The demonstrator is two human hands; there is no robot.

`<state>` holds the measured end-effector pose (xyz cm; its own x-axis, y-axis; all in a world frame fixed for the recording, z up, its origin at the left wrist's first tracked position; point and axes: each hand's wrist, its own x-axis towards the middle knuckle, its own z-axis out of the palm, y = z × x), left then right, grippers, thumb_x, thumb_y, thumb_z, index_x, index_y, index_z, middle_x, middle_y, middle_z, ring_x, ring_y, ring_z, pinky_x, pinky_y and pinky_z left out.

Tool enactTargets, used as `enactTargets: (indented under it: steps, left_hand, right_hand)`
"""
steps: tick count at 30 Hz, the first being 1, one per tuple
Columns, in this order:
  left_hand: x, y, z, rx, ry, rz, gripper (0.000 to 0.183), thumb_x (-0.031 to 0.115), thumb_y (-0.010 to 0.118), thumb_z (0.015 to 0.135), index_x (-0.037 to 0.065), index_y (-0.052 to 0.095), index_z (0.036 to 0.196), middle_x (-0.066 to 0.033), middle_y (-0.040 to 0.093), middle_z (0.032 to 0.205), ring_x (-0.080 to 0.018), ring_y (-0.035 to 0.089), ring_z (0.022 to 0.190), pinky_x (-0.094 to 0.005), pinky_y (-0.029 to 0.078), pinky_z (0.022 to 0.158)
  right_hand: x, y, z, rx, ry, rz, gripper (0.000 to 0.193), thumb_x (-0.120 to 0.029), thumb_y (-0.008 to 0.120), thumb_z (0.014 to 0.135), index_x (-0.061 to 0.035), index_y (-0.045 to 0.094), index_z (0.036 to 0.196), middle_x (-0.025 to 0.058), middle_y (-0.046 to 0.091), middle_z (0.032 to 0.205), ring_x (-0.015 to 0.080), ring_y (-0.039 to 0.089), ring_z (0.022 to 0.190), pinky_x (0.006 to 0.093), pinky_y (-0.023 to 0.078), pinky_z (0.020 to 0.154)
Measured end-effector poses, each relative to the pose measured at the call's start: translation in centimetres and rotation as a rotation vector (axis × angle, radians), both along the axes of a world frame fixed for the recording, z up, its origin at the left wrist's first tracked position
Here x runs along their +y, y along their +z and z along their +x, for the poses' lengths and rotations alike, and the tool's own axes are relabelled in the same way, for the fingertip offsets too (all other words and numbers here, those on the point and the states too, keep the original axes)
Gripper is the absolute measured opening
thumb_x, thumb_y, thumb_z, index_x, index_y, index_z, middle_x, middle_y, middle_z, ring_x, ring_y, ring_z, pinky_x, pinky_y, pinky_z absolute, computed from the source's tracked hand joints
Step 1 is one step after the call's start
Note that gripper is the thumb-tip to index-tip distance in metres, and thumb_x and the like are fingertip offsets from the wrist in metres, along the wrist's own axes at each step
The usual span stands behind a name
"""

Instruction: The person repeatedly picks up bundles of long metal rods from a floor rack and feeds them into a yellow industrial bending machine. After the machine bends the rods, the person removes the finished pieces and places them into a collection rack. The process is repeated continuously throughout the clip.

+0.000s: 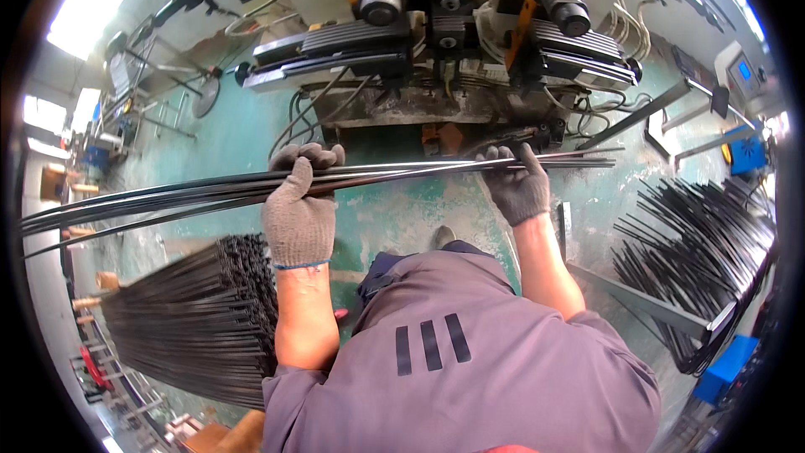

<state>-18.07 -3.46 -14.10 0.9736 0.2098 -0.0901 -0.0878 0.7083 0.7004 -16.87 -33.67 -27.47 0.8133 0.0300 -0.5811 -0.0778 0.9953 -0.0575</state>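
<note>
Thin dark metal rods [377,174], held crosswise as a loose bundle above the green floor [381,222], longer stretch to the left. Grey-gloved left grip [298,214] curled around the bundle; grey-gloved right grip [517,190] loosely half-closed about the rods near their right end. Rod pile [189,319] at near left, second rod pile [700,239] at right, twin-headed machine [449,33] at far side.

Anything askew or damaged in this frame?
The right-hand rod pile looks askew: its ends splay unevenly, unlike the tidier left-hand pile. The green floor also has pale, worn-looking patches.
</note>
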Motion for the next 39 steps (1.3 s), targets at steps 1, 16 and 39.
enactTargets:
  steps: [1,16,39]
  left_hand:
    - [-0.3,0.0,0.9,-0.006,-0.038,-0.003,0.014,0.009,0.057,0.094,0.000,0.058,0.105,-0.0136,0.061,0.098,-0.0282,0.060,0.096,-0.0525,0.041,0.105]
    - [17.9,-4.0,14.4,-0.021,-0.010,0.024,0.021,0.008,0.051,0.094,-0.004,0.056,0.111,-0.0156,0.062,0.101,-0.0266,0.060,0.100,-0.0473,0.042,0.108]
    - [23.0,-13.4,33.3,0.219,-0.129,-0.180,0.030,0.013,0.047,0.100,-0.007,0.057,0.121,-0.0185,0.062,0.122,-0.0287,0.056,0.118,-0.0435,0.041,0.109]
  right_hand:
    - [-0.4,-1.0,1.1,-0.105,-0.027,-0.008,0.020,-0.016,0.055,0.097,0.0037,0.056,0.094,0.0156,0.063,0.092,0.0323,0.064,0.088,0.0514,0.050,0.095]
    - [-16.9,-8.9,9.2,-0.034,-0.319,-0.412,0.034,-0.025,0.065,0.094,0.0030,0.059,0.112,0.0101,0.066,0.092,0.0215,0.064,0.088,0.0304,0.054,0.083]
    - [-0.6,3.5,25.4,0.221,-0.417,-0.883,0.023,-0.013,0.073,0.085,0.0027,0.064,0.099,0.0112,0.068,0.089,0.0211,0.066,0.071,0.0314,0.055,0.063]
